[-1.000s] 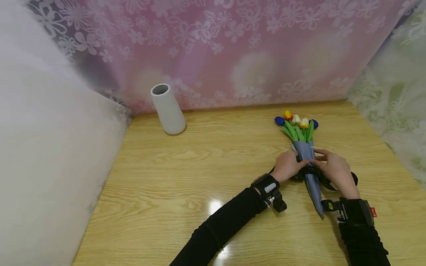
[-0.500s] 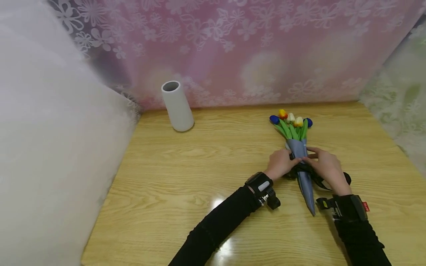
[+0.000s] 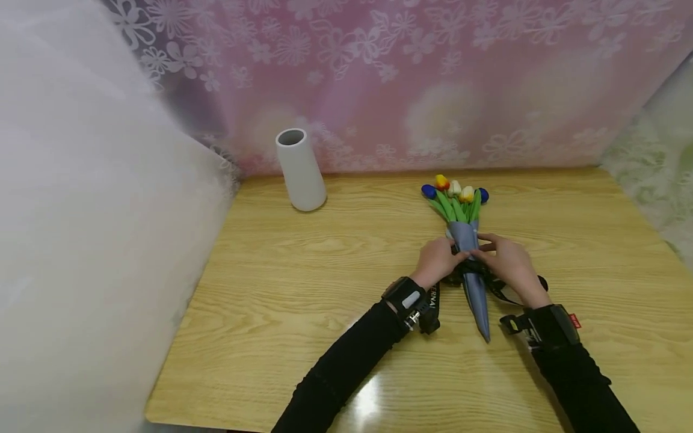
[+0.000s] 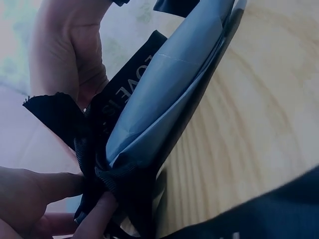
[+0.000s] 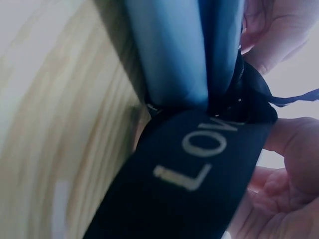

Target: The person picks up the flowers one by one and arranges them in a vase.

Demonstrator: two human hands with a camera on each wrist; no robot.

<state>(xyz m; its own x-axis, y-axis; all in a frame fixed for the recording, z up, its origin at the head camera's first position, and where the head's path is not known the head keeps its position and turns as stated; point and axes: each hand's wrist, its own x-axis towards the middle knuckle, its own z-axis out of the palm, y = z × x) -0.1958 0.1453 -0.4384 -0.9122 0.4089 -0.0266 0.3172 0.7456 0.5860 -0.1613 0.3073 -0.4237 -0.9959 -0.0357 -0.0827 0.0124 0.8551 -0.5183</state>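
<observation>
A bouquet of artificial tulips [image 3: 455, 189] in blue-grey wrapping paper [image 3: 476, 300] lies on the table, right of the middle, its paper tapering towards me. Black ribbon [image 3: 468, 267] with pale lettering circles the paper below the leaves, knotted in the left wrist view. My left hand [image 3: 436, 262] pinches the ribbon at the bouquet's left side, thumb across the front. From the right, my right hand [image 3: 511, 266] also pinches the ribbon. In the right wrist view a wide lettered ribbon band [image 5: 199, 164] crosses in front of the paper and hides some fingers.
A tall white vase [image 3: 303, 174] stands upright at the back left of the wooden table [image 3: 281, 313]. Pink floral cloth [image 3: 379, 90] hangs behind the table. A white sheet [image 3: 108, 210] lines the left side, and pale green patterned cloth [image 3: 655, 168] is at the right.
The head view has shifted, so everything appears further left or right in it. Both hands stay at the ribbon on the bouquet; a lettered ribbon end now shows beside my left wrist.
</observation>
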